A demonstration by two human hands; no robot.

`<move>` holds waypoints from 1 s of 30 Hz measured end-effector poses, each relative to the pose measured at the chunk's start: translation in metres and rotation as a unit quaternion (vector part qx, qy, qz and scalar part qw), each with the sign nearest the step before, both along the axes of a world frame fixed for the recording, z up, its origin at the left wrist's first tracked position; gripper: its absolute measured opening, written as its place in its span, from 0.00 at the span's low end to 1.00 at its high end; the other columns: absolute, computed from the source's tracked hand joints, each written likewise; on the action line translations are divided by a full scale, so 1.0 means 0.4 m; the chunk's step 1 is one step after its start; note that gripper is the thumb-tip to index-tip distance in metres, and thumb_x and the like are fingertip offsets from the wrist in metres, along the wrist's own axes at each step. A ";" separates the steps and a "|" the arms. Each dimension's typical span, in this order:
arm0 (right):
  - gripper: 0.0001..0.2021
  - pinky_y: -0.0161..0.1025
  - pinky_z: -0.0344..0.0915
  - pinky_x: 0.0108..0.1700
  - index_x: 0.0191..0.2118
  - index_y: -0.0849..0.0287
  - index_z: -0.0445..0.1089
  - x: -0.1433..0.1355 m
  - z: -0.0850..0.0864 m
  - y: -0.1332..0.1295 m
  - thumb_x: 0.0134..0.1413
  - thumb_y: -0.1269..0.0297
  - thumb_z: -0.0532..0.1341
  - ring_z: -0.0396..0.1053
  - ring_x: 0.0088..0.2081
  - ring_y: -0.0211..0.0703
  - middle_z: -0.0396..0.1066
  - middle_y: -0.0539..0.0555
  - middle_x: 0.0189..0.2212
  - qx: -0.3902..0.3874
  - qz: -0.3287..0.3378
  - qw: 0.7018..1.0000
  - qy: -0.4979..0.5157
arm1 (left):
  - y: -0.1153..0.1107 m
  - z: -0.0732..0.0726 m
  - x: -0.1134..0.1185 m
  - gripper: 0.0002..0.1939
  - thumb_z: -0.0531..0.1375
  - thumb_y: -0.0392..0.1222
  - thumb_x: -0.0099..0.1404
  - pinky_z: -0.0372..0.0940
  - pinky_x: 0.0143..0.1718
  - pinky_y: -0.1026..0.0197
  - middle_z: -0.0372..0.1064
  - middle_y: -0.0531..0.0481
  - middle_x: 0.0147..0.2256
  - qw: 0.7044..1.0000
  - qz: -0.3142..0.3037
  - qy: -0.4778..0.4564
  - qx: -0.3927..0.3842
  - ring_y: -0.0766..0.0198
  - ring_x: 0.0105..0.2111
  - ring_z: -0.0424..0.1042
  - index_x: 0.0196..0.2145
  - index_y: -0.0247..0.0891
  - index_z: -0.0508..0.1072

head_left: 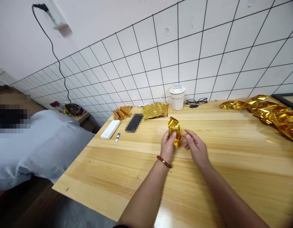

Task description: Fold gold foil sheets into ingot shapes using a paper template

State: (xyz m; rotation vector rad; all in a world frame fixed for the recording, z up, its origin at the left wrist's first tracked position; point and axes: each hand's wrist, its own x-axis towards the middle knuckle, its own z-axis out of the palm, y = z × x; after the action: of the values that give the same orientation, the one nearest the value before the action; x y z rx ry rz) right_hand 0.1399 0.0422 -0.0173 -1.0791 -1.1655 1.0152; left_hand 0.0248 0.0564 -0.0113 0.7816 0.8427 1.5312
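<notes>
A folded gold foil paper piece [174, 126], pointed at both ends like an ingot, stands tilted above the table. My left hand [168, 145] is closed on its lower part, with the thumb pressed against the front side. Just to the right of the foil, my right hand [196, 148] holds nothing that I can see. Its fingers are loosely bent and apart, with the tips close to the foil's edge. On the back of the table lies a stack of flat gold foil sheets [154, 110], and left of it are smaller folded gold strips [122, 112].
Several gold foil pieces [262, 109] are heaped at the back right. A white lidded cup [177, 98] and glasses [196, 101] stand by the tiled wall. Left lie a blurred dark phone-like object [134, 123], a white case [111, 129] and a small tube [117, 137]. A person [48, 142] sits beyond the table's left edge.
</notes>
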 end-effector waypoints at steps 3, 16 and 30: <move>0.33 0.37 0.68 0.29 0.59 0.56 0.62 -0.002 0.009 0.005 0.50 0.47 0.65 0.67 0.28 0.36 0.68 0.56 0.44 -0.002 -0.028 0.999 0.032 | -0.006 0.007 -0.002 0.22 0.67 0.45 0.53 0.67 0.32 0.62 0.73 0.46 0.41 0.999 -0.017 0.038 -0.027 0.64 0.35 0.71 0.46 0.39 0.74; 0.18 0.34 0.55 0.23 0.38 0.58 0.74 0.011 0.003 0.023 0.51 0.48 0.64 0.55 0.22 0.33 0.66 0.49 0.26 -0.016 -0.081 0.991 0.105 | 0.000 0.011 -0.016 0.21 0.64 0.34 0.48 0.57 0.21 0.67 0.76 0.44 0.39 0.991 0.018 0.125 -0.037 0.71 0.23 0.65 0.42 0.37 0.78; 0.25 0.35 0.56 0.24 0.43 0.59 0.74 0.005 0.012 0.011 0.56 0.42 0.56 0.57 0.21 0.37 0.62 0.48 0.20 -0.027 -0.026 0.999 0.029 | 0.000 -0.004 -0.005 0.26 0.63 0.59 0.57 0.60 0.22 0.66 0.75 0.44 0.39 0.995 0.023 0.097 0.009 0.69 0.24 0.70 0.48 0.39 0.75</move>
State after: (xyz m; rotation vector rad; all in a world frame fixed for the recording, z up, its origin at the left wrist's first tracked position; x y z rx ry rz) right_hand 0.1421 0.0467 -0.0127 -1.1096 -1.0638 1.0365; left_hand 0.0229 0.0564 -0.0128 0.9413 0.9959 1.5217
